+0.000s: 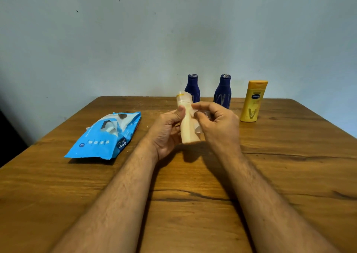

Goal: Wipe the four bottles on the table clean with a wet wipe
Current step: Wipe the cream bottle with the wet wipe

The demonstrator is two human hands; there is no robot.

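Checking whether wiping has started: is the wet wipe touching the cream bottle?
Touching. The head view shows the right hand pressing the wet wipe against the cream bottle, held by the left hand.

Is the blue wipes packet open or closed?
Open. The blue wipes packet lies flat on the table, its flap peeled back, with a white wipe poking out of the hole.
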